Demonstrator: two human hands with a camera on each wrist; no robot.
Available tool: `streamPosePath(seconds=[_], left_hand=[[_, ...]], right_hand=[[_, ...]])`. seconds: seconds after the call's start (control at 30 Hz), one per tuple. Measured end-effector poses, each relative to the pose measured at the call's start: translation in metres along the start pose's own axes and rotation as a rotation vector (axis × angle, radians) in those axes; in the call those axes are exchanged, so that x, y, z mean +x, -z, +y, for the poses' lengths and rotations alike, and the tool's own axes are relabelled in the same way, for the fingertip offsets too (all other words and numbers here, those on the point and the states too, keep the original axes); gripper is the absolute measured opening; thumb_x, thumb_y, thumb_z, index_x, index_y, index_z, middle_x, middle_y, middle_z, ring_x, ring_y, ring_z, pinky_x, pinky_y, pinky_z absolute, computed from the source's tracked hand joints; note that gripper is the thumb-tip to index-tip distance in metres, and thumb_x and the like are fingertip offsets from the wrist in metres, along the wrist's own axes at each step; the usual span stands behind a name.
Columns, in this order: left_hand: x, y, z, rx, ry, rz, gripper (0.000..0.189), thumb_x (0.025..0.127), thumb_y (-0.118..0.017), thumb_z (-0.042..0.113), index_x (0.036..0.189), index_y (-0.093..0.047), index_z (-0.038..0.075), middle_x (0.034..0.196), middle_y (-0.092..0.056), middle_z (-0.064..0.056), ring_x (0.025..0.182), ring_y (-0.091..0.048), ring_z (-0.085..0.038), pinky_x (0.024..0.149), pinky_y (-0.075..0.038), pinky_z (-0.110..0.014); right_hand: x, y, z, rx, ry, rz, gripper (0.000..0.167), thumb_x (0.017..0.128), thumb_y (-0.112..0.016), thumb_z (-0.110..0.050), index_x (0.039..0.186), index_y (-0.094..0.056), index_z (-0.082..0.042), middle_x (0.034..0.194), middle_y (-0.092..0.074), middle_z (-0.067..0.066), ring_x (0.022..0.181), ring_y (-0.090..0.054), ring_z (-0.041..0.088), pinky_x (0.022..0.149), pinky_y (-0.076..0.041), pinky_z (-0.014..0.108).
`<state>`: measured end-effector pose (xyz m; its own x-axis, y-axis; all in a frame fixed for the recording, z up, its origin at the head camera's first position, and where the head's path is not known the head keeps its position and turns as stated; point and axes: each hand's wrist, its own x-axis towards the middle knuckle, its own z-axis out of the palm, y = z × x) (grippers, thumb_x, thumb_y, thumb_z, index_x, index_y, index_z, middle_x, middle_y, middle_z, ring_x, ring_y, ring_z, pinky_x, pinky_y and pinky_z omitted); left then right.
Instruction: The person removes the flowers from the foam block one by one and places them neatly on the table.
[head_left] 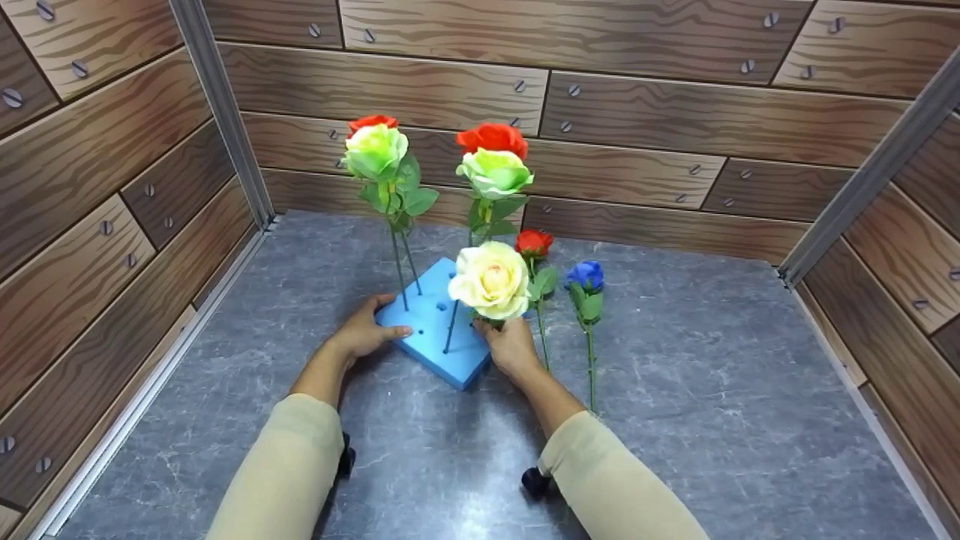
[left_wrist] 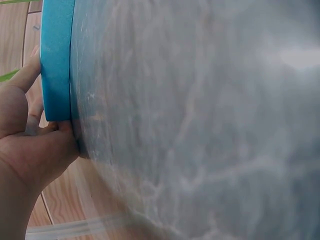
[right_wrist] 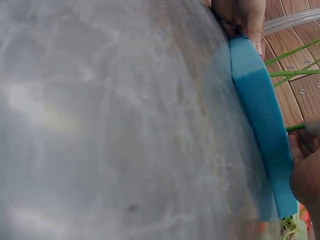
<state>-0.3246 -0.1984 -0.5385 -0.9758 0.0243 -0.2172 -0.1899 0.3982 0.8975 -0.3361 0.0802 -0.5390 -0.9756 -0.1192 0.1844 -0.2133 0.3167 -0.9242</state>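
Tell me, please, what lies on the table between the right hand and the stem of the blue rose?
The head view shows a red rose's stem there, with bare grey tabletop between it and the blue rose's stem.

Room lies before the block [head_left: 433,341]; stems [head_left: 398,262] seemingly crowd its rear.

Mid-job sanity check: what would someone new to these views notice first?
Probably the big cream rose, front and center in the head view, just above the right hand. Next, the bright blue block between that hand and the left hand. Then a blue rose lying on the gray tabletop, right of the block.
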Motion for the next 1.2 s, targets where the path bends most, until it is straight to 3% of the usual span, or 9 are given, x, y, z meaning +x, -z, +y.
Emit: streamPosePath(seconds=[0.23,0.33,0.47,0.53,0.77,0.93,1.2], left_hand=[[-0.001,0.002,0.000,0.000,-0.017,-0.006,0.087,0.098,-0.082,0.033,0.168,-0.034,0.011,0.177,-0.026,-0.024,0.167,-0.022,-0.044,0.138,-0.019,-0.058],[0.000,0.001,0.001,-0.003,-0.015,-0.008,0.088,0.099,-0.082,0.031,0.169,-0.033,0.010,0.178,-0.025,-0.024,0.167,-0.021,-0.044,0.138,-0.018,-0.057],[-0.001,0.002,0.003,-0.008,-0.009,-0.015,0.089,0.099,-0.081,0.032,0.169,-0.032,0.010,0.178,-0.024,-0.024,0.167,-0.020,-0.044,0.138,-0.017,-0.058],[-0.001,0.001,0.003,-0.009,-0.005,-0.018,0.088,0.099,-0.081,0.032,0.169,-0.032,0.011,0.178,-0.024,-0.025,0.167,-0.020,-0.044,0.138,-0.017,-0.058],[-0.001,0.002,0.001,-0.003,-0.008,-0.016,0.087,0.099,-0.081,0.032,0.169,-0.033,0.012,0.179,-0.023,-0.025,0.168,-0.019,-0.044,0.138,-0.016,-0.058],[-0.001,0.002,-0.001,-0.002,-0.008,-0.006,0.088,0.099,-0.081,0.031,0.169,-0.033,0.011,0.178,-0.024,-0.024,0.168,-0.020,-0.044,0.138,-0.017,-0.058],[-0.001,0.001,0.001,-0.011,-0.013,-0.014,0.089,0.099,-0.082,0.032,0.169,-0.032,0.010,0.178,-0.024,-0.025,0.167,-0.020,-0.045,0.138,-0.017,-0.058]], right_hand=[[0.000,0.002,-0.002,-0.023,0.004,0.025,0.013,0.103,-0.072,-0.010,0.106,-0.073,0.003,0.105,-0.078,0.019,0.091,-0.065,0.015,0.086,-0.056,0.035],[0.001,0.005,-0.006,0.064,0.016,0.009,0.011,0.105,-0.068,-0.007,0.107,-0.068,0.003,0.112,-0.077,0.023,0.098,-0.072,0.022,0.088,-0.060,0.035],[-0.001,0.007,-0.008,0.164,0.005,0.026,0.019,0.107,-0.061,-0.002,0.122,-0.067,0.007,0.124,-0.074,0.029,0.118,-0.073,0.041,0.101,-0.063,0.045],[-0.002,0.008,-0.007,0.203,0.023,0.037,0.024,0.107,-0.059,0.001,0.128,-0.065,0.011,0.125,-0.072,0.033,0.121,-0.071,0.045,0.103,-0.063,0.047],[-0.007,0.014,-0.008,0.293,0.049,0.034,0.014,0.107,-0.059,0.004,0.116,-0.064,0.013,0.121,-0.069,0.031,0.115,-0.073,0.037,0.102,-0.063,0.050],[-0.014,0.021,-0.012,0.324,0.064,0.023,0.011,0.107,-0.059,0.003,0.114,-0.060,0.011,0.121,-0.069,0.031,0.114,-0.073,0.038,0.103,-0.063,0.051],[-0.028,0.039,-0.022,0.334,0.111,0.120,0.003,0.105,-0.060,0.008,0.103,-0.058,0.008,0.114,-0.069,0.033,0.102,-0.075,0.032,0.093,-0.067,0.045]])
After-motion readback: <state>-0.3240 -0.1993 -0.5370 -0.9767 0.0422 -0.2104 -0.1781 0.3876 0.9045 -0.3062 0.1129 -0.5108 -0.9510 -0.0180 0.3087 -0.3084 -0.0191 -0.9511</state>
